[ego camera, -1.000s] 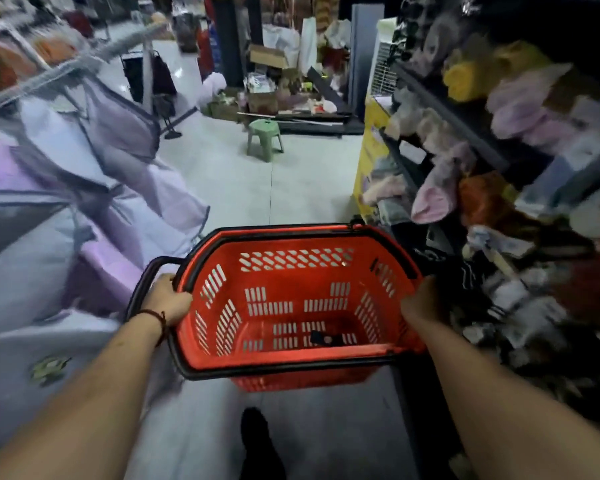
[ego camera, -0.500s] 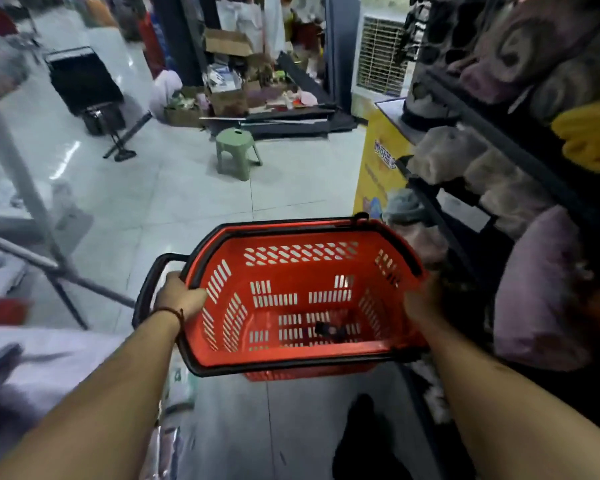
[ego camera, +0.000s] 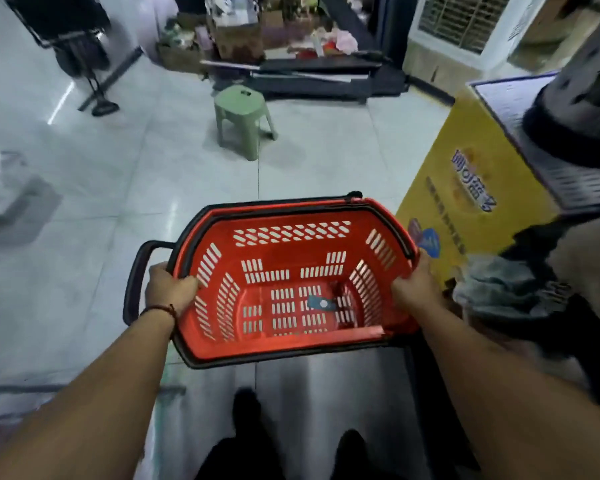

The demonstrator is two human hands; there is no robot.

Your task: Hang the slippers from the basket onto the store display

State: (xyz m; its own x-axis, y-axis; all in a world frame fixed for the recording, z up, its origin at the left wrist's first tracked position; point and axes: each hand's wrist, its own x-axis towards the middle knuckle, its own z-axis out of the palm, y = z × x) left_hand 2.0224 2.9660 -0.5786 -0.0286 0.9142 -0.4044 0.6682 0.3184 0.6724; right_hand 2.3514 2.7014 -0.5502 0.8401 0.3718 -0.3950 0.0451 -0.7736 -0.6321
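Floor [ego camera: 111, 174]: pale glossy tiles, open ahead of me and to my left.

Stool [ego camera: 243, 116]: green plastic, standing on the tiles straight ahead, well apart from the basket.

Clutter [ego camera: 243, 39]: cartons and dark boards along the far edge of the floor, behind the stool.

Yellow box [ego camera: 465, 188]: printed carton at my right; its near lower corner sits just beside the basket's right rim.

Display [ego camera: 568, 183]: a dark perforated shelf edge at far right, over the box, close along my right forearm. Slippers [ego camera: 499, 292] on it are fluffy, grey-blue and beige, and blurred.

Basket [ego camera: 291, 249]: red slotted plastic with a black rim, held level in front of me above the floor. A black loop handle [ego camera: 136, 275] juts from its left end. One small blue tag [ego camera: 321, 303] lies on its bottom.

Left hand [ego camera: 168, 289]: grips the left rim, fingers curled over into the basket; a thin cord band circles my wrist.

Right hand [ego camera: 416, 289]: grips the right rim, fingers curled around it.

My dark shoes [ego camera: 246, 410]: on the tiles below the basket.
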